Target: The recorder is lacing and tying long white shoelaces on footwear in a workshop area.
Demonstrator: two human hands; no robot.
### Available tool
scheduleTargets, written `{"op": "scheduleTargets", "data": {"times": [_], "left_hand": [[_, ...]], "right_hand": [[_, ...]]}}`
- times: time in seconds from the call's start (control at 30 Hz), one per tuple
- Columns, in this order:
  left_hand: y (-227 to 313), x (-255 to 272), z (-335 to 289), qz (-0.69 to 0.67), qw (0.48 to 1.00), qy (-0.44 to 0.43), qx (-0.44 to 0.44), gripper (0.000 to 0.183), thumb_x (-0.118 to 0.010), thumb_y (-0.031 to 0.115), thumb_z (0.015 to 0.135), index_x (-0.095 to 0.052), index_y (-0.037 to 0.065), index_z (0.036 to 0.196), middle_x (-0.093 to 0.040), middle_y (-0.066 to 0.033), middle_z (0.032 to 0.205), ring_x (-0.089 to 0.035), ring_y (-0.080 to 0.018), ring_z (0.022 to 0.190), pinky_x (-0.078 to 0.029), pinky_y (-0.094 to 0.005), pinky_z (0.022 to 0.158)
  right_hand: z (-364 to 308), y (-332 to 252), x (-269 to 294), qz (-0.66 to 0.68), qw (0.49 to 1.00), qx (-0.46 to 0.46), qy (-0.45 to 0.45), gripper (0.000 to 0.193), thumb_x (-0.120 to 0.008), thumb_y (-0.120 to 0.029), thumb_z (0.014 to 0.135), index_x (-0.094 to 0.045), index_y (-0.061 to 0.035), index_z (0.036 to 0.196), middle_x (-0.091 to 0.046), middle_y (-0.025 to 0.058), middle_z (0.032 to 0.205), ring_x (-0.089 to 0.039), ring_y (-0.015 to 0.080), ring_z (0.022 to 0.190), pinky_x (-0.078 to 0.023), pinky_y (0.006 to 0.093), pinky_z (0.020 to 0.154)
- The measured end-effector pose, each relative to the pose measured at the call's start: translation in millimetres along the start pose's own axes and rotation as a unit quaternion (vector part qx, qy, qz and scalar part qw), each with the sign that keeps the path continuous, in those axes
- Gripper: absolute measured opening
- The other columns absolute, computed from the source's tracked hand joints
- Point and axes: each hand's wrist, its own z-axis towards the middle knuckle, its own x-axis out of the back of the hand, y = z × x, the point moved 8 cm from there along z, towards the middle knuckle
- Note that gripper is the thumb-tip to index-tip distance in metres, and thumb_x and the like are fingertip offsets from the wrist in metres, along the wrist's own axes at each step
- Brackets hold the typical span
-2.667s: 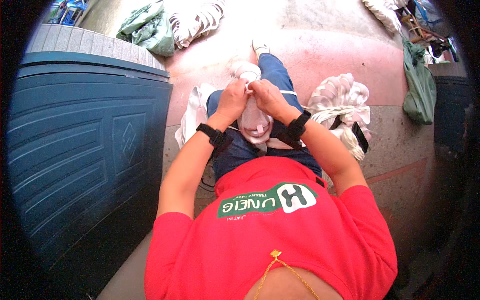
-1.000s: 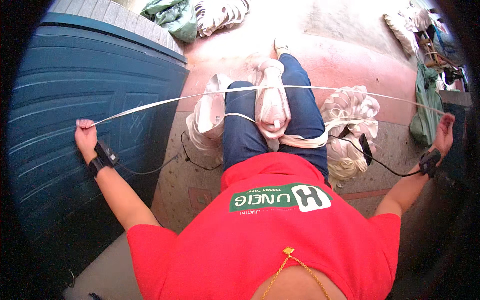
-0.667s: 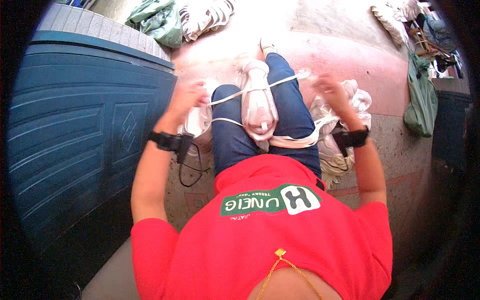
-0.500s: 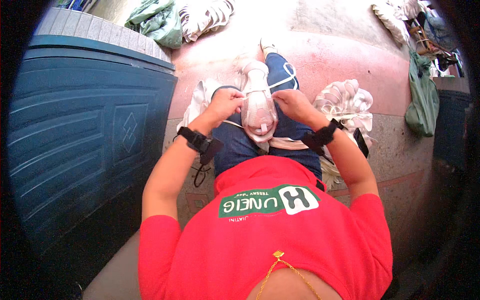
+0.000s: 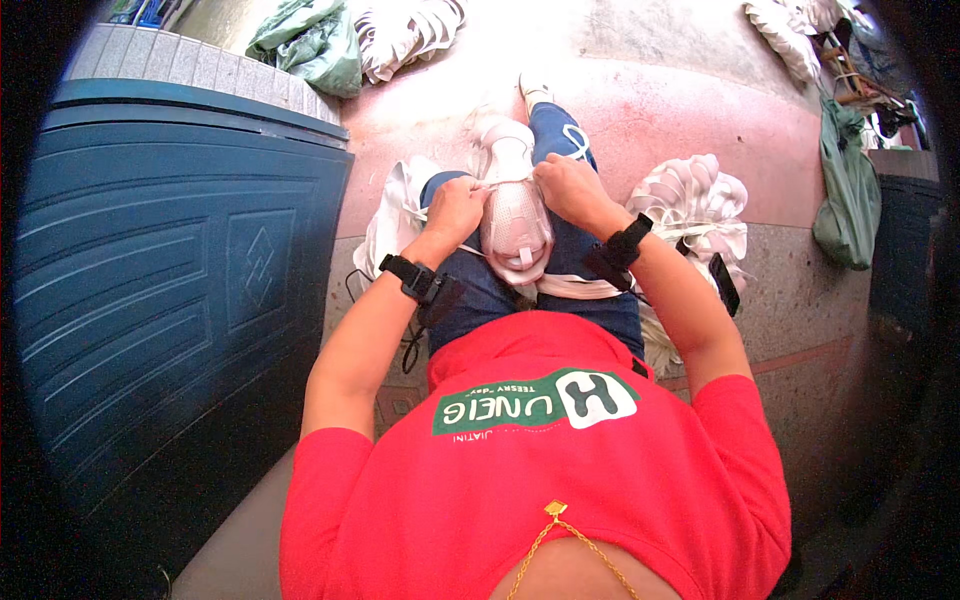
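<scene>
A pale pink and white mesh sneaker upper lies lengthwise across my lap, its rounded toe towards me. Over its top, a white shoelace runs across from one hand to the other. At the left side, my left hand is closed, pinching the lace. On the opposite side my right hand grips the lace too, knuckles up, close to the upper's edge. A loop of white lace rests on my jeans beyond the right hand. The fingertips are partly hidden.
To my right is a heap of similar pale uppers; more white pieces lie by my left leg. A blue panelled door stands close on the left. Green bags sit at the right and far left.
My right hand has moved up and slightly inward, turning knuckles up. The lace now shows stretched across the upper between both hands. My left hand has shifted only a little.
</scene>
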Motion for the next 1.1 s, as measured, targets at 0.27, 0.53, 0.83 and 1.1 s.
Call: {"op": "scheduleTargets", "data": {"times": [0.27, 0.53, 0.83, 1.1], "left_hand": [[25.6, 9.8, -5.1, 0.199, 0.962, 0.114, -0.148, 0.019, -0.053, 0.017, 0.075, -0.063, 0.002, 0.077, -0.06, -0.0179, 0.078, -0.054, -0.0339, 0.083, -0.043, -0.043, 0.071], [57.6, 1.8, -1.1, 0.346, 0.911, 0.073, -0.21, 0.015, -0.054, 0.015, 0.073, -0.062, 0.003, 0.068, -0.06, -0.0143, 0.075, -0.053, -0.0315, 0.079, -0.044, -0.0424, 0.067], [60.0, 5.8, -13.3, 0.324, 0.91, 0.124, -0.226, 0.017, -0.057, 0.023, 0.072, -0.063, 0.007, 0.068, -0.06, -0.0097, 0.071, -0.053, -0.0262, 0.078, -0.041, -0.0389, 0.062], [54.8, 6.3, -29.2, 0.33, 0.92, 0.121, -0.173, 0.018, -0.052, 0.022, 0.076, -0.059, 0.006, 0.079, -0.06, -0.0104, 0.084, -0.052, -0.0289, 0.082, -0.043, -0.0418, 0.064]], "right_hand": [[3.0, -45.2, -5.4, -0.231, 0.95, 0.208, 0.02, 0.006, -0.053, -0.012, 0.071, -0.058, -0.0124, 0.068, -0.054, 0.0035, 0.075, -0.053, 0.0185, 0.076, -0.035, 0.0351, 0.068], [3.1, -29.8, -2.4, -0.159, 0.974, 0.152, 0.051, 0.005, -0.053, -0.011, 0.07, -0.057, -0.0112, 0.069, -0.053, 0.0038, 0.074, -0.053, 0.0195, 0.076, -0.035, 0.0359, 0.067], [-10.6, -19.3, 13.5, -0.148, 0.98, 0.056, 0.123, 0.009, -0.052, -0.015, 0.072, -0.061, -0.0119, 0.071, -0.055, 0.0055, 0.077, -0.051, 0.0222, 0.082, -0.035, 0.0373, 0.07], [-17.5, -40.5, 8.4, -0.21, 0.972, 0.05, 0.09, 0.015, -0.053, -0.018, 0.072, -0.063, -0.0075, 0.072, -0.055, 0.0067, 0.078, -0.048, 0.0214, 0.085, -0.033, 0.0403, 0.071]]}}
